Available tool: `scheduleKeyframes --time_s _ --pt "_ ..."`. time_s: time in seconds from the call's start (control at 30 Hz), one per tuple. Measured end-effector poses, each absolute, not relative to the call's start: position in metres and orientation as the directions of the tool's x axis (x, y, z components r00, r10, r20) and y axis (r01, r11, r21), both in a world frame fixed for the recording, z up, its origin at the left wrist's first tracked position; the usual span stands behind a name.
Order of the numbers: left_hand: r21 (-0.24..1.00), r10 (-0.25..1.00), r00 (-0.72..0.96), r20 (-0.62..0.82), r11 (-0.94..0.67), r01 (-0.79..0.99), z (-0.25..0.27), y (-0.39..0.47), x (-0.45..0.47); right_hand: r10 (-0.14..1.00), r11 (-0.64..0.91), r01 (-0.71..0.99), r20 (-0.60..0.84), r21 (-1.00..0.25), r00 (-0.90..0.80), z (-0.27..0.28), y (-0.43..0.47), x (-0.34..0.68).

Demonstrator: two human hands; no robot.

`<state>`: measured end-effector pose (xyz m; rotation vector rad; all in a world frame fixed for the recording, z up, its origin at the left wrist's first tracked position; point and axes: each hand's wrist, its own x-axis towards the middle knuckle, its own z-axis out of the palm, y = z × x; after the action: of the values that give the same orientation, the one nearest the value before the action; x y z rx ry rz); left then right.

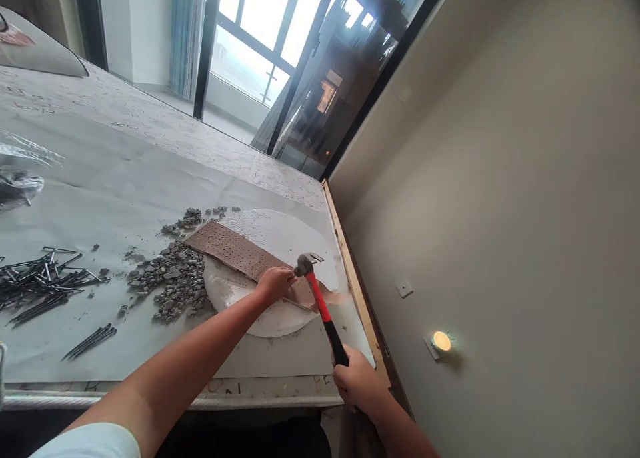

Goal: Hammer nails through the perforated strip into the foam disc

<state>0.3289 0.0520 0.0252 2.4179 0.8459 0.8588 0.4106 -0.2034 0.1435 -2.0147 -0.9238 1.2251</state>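
My right hand [360, 381] grips the black end of a claw hammer [320, 297] with a red and black handle. The metal hammer head is right beside the fingertips of my left hand [276, 283]. Those fingers are pinched together over a brown board [235, 250] full of rows of small holes; whatever they hold is too small to make out. The board lies across a pale round slab [280, 228], its far left end reaching over a heap of grey stone chips [173, 281]. Near its right end, a thin brown piece [333, 297] curls up behind the hammer.
Long dark nails [47, 278] lie in a tangled pile at left, with a small bundle of nails [90, 341] nearer me. A clear plastic bag [20, 188] sits at the left edge. A wooden rail [355, 271] and the wall [475, 211] border the right side.
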Motion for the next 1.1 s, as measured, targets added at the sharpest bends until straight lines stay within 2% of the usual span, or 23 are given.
scheduleKeyframes --time_s 0.13,0.3,0.43,0.57,0.73,0.87,1.0,1.1 --pt "0.560 0.667 0.619 0.414 -0.723 0.405 0.028 0.051 0.328 0.841 -0.502 0.217 -0.416 -0.837 0.345 0.142 -0.203 0.412" --pt "0.533 0.658 0.634 0.405 -0.734 0.421 0.029 0.050 0.326 0.808 -0.570 0.231 -0.487 -0.789 0.331 0.138 -0.202 0.413" --pt "0.557 0.652 0.616 0.442 -0.738 0.382 0.025 0.052 0.328 0.844 -0.492 0.199 -0.408 -0.847 0.349 0.134 -0.203 0.415" --pt "0.548 0.659 0.620 0.425 -0.733 0.403 0.025 0.052 0.327 0.814 -0.558 0.209 -0.480 -0.803 0.327 0.133 -0.205 0.416" --pt "0.484 0.643 0.648 0.409 -0.755 0.443 0.032 0.050 0.325 0.850 -0.459 0.182 -0.370 -0.869 0.375 0.139 -0.205 0.414" --pt "0.484 0.659 0.646 0.385 -0.740 0.467 0.032 0.051 0.325 0.812 -0.559 0.215 -0.478 -0.801 0.335 0.139 -0.204 0.412" --pt "0.466 0.634 0.676 0.376 -0.760 0.454 0.034 0.050 0.324 0.860 -0.469 0.226 -0.383 -0.854 0.339 0.139 -0.204 0.414" --pt "0.453 0.644 0.680 0.351 -0.752 0.479 0.038 0.048 0.322 0.842 -0.511 0.231 -0.430 -0.828 0.325 0.138 -0.204 0.412"
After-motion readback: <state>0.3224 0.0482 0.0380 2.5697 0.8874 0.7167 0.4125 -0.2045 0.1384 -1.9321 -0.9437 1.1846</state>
